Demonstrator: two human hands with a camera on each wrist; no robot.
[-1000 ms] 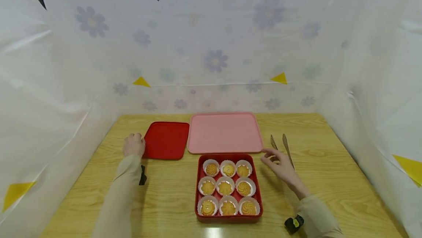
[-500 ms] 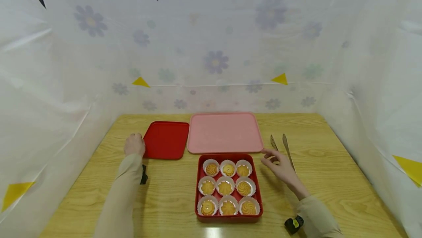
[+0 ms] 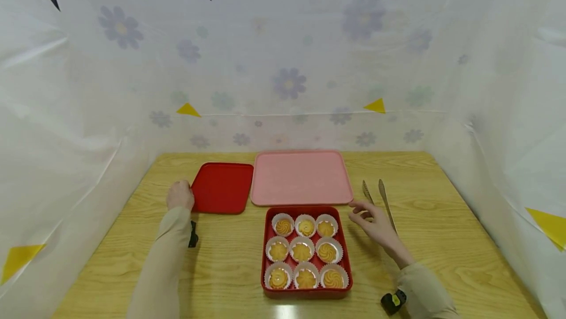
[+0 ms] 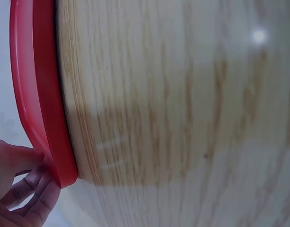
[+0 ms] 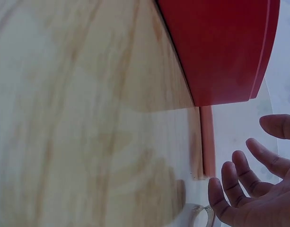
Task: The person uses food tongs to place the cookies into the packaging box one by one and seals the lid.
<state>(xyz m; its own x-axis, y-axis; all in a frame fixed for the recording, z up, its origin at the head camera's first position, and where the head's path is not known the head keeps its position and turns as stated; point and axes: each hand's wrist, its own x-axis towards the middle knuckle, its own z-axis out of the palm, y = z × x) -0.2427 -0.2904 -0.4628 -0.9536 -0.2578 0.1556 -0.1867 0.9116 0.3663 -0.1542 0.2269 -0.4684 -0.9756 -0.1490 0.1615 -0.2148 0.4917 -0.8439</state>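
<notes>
A flat red square lid (image 3: pixel 223 188) lies at the back left of the table. My left hand (image 3: pixel 180 195) grips its left edge; in the left wrist view the thumb (image 4: pixel 25 158) is on the rim and the fingers bend against its side near a corner. In front of me stands a red box (image 3: pixel 307 294) with rows of swirled cookies (image 3: pixel 301 252), each in a white paper cup. My right hand (image 3: pixel 373 223) hovers beside the box's far right corner, fingers loosely bent and holding nothing, as the right wrist view also shows.
A pink tray (image 3: pixel 302 178) lies behind the box, right up to the lid. Metal tongs (image 3: pixel 384 198) rest on the wooden table (image 3: pixel 442 240) at the right, partly hidden by my right hand. White sheeting (image 3: pixel 283 63) with flower prints encloses the table at back and sides.
My left fingers have curled further round the lid's edge, and the lid has shifted very slightly left. The right hand is nearly still; box and cookies stay put.
</notes>
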